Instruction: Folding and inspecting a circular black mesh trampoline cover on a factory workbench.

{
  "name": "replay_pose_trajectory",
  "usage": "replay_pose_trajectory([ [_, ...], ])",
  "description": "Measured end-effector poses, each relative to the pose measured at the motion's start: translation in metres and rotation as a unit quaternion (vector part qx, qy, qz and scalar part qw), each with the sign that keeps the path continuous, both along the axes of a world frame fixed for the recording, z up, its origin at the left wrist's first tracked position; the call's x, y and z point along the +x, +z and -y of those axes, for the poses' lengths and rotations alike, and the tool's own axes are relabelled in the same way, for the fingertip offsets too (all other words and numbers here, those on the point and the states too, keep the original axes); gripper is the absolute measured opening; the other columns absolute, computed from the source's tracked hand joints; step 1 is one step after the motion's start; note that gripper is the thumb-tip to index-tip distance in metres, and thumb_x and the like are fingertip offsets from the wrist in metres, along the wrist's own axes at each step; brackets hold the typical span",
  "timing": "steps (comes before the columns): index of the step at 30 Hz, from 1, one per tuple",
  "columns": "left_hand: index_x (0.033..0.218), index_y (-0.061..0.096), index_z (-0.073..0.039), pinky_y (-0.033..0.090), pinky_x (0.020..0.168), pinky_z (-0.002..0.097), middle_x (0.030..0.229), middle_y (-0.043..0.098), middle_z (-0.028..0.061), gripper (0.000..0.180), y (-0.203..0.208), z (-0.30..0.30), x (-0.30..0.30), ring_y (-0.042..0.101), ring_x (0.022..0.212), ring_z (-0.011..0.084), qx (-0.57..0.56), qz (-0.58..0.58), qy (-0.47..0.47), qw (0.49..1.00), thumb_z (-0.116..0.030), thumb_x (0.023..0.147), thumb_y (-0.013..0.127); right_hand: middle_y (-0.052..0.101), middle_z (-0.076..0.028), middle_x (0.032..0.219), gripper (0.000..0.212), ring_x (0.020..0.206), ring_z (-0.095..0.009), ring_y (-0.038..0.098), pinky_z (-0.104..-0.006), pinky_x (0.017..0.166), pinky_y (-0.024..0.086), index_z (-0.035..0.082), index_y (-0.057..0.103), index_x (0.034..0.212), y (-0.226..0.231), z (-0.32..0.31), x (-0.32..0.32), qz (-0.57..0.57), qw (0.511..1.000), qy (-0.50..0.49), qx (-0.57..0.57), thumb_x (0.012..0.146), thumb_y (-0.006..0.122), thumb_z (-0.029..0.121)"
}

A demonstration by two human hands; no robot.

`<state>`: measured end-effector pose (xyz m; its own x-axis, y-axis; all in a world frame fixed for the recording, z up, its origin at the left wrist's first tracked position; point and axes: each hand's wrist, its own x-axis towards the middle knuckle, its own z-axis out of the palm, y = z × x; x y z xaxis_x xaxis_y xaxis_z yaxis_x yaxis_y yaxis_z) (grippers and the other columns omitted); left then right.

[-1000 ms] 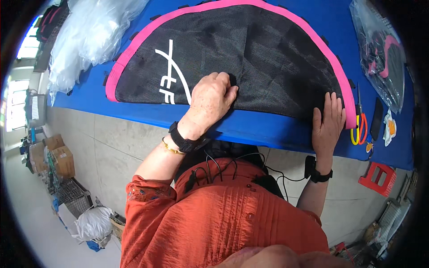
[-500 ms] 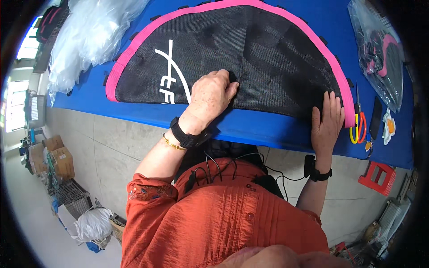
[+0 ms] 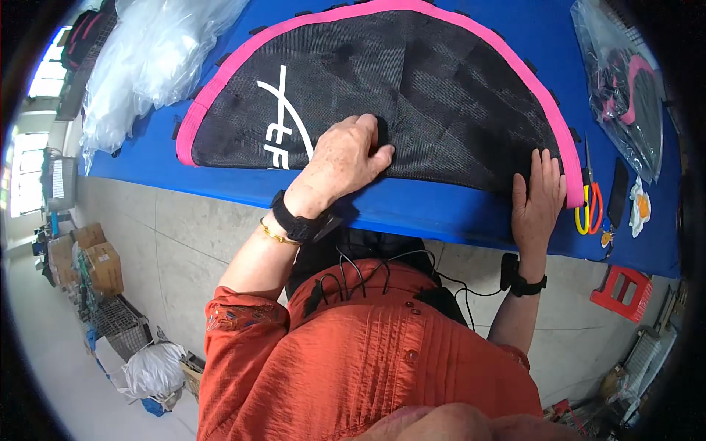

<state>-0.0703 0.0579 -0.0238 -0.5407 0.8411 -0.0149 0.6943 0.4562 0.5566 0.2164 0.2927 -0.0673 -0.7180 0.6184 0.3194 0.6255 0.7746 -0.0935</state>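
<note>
A black mesh sheet folded to a half circle lies on the blue-covered table, its curved side bound in pink and its straight fold toward me. White lettering marks its left part. My left hand rests on the mesh near the middle of the fold, fingers curled under and thumb to the right; whatever they hold, if anything, is hidden. Near the right end of the fold, my right hand lies flat and open on the mesh, beside the pink edge.
Clear plastic bags are heaped at the far left. Scissors with red and yellow handles lie right of the mesh, near a dark flat object. Further right is a bagged black and pink piece. A red stool stands below.
My left wrist has shifted slightly left and down, and its thumb sits a little lower. The right hand stays in place on the mesh.
</note>
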Motion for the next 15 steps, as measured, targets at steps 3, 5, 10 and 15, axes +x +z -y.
replay_pose_trajectory([
  [3, 0.100, 0.061, -0.001, 0.055, 0.084, 0.0486, 0.095, 0.066, 0.0197, 0.033, 0.003, 0.008, 0.000, 0.067, 0.093, 0.0407, 0.025, 0.001, -0.042, 0.999, -0.027, 0.091, 0.081, 0.047, -0.017, 0.168, 0.063, 0.160, -0.037, 0.035, -0.0538, 0.133, 0.018, 0.008, 0.051, 0.160, 0.002, 0.000, -0.001, -0.002, 1.000, 0.000, -0.008, 0.114, 0.046, 0.050],
  [5, 0.102, 0.060, -0.001, 0.054, 0.086, 0.0485, 0.099, 0.065, 0.0202, 0.035, 0.007, 0.010, 0.000, 0.066, 0.096, 0.0409, 0.025, 0.043, -0.045, 0.998, -0.022, 0.087, 0.084, 0.047, -0.017, 0.168, 0.063, 0.160, -0.037, 0.035, -0.0537, 0.133, 0.018, 0.008, 0.051, 0.160, 0.002, 0.000, -0.001, 0.003, 1.000, -0.004, -0.005, 0.114, 0.047, 0.050],
  [10, 0.104, 0.060, -0.001, 0.054, 0.088, 0.0494, 0.101, 0.065, 0.0206, 0.037, 0.002, 0.008, 0.005, 0.065, 0.097, 0.0423, 0.035, -0.007, -0.053, 0.998, -0.019, 0.085, 0.085, 0.047, -0.017, 0.168, 0.063, 0.160, -0.037, 0.035, -0.0539, 0.133, 0.018, 0.008, 0.051, 0.160, 0.001, -0.001, 0.000, -0.002, 1.000, 0.001, -0.004, 0.113, 0.047, 0.051],
  [15, 0.112, 0.060, -0.002, 0.054, 0.088, 0.0500, 0.102, 0.064, 0.0203, 0.039, -0.002, 0.009, 0.007, 0.064, 0.099, 0.0424, 0.047, -0.032, -0.050, 0.997, -0.016, 0.085, 0.085, 0.047, -0.017, 0.168, 0.063, 0.160, -0.037, 0.035, -0.0542, 0.132, 0.018, 0.008, 0.051, 0.160, 0.000, 0.000, -0.001, -0.003, 1.000, 0.000, -0.001, 0.113, 0.047, 0.051],
])
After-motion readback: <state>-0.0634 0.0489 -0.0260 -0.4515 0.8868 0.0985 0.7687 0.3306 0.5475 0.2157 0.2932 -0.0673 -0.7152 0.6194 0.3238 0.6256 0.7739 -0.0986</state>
